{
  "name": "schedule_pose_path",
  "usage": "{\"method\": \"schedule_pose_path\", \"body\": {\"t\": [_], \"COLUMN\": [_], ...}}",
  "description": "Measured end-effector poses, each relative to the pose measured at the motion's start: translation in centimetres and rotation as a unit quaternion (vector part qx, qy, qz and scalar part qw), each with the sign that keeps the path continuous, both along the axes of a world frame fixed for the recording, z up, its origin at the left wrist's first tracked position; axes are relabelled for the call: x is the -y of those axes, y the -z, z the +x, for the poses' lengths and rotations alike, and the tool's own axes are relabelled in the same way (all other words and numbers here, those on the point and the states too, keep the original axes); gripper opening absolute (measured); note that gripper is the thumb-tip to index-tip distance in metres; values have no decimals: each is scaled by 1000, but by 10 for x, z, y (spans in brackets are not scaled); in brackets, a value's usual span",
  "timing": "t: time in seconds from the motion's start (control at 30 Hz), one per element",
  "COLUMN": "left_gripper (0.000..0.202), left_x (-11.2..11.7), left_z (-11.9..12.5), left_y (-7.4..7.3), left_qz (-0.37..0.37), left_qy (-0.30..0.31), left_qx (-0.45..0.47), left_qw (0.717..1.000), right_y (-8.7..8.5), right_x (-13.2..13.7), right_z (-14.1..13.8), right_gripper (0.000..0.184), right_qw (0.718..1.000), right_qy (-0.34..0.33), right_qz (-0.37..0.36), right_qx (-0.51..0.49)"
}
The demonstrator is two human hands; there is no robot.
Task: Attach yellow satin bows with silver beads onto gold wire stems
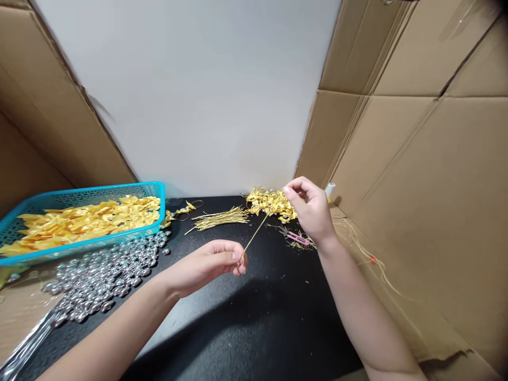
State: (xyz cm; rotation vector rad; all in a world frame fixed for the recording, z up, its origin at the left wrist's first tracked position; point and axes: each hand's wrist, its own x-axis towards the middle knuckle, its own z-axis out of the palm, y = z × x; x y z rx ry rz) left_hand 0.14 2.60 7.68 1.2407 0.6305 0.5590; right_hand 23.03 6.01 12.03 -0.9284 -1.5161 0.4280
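My left hand (210,264) is closed in a pinch on the lower end of a thin gold wire tie (256,232) above the black table (254,317). The wire runs up and to the right toward my right hand (311,209). That hand is closed in a pinch at the wire's upper end, right beside a heap of finished gold bows (266,202). A bundle of gold wire ties (220,218) lies just left of the heap.
A blue mesh basket (156,186) of yellow ribbon pieces sits at the left. Several silver beads (103,275) are spread in front of it. Pink thread snips (293,236) lie under my right wrist. Cardboard walls (416,159) close in both sides.
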Motion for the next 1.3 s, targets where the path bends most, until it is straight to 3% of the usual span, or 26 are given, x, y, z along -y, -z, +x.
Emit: {"method": "schedule_pose_path", "body": {"t": [0.33,0.47,0.73,0.9,1.0,1.07,1.2,1.3], "left_gripper": [31,34,32,26,24,22,15,17], "left_x": [2,-3,-13,-7,-5,-5,-8,-7], "left_z": [0,-12,-64,-64,-56,-51,-45,-44], "left_y": [-4,-9,-35,-46,-47,-45,-37,-36], "left_qz": [31,68,174,178,164,150,151,166], "left_qy": [-11,-16,-78,-97,-99,-107,-98,-87], "left_qx": [-10,-15,-62,-116,-122,-130,-161,-199], "left_qw": [999,997,980,972,974,974,970,962], "right_y": [-1,-4,-17,-18,-11,-3,15,22], "right_x": [-1,0,16,19,21,26,41,44], "right_z": [4,9,11,14,2,-16,-60,-75], "right_gripper": [13,13,13,12,8,15,31,16], "right_qw": [1000,999,982,969,979,983,959,950], "right_qy": [-11,-47,-128,-81,-55,-102,-247,-266], "right_qz": [-20,-21,3,-26,-12,-5,-39,-67], "right_qx": [-5,15,139,232,196,151,130,151]}}
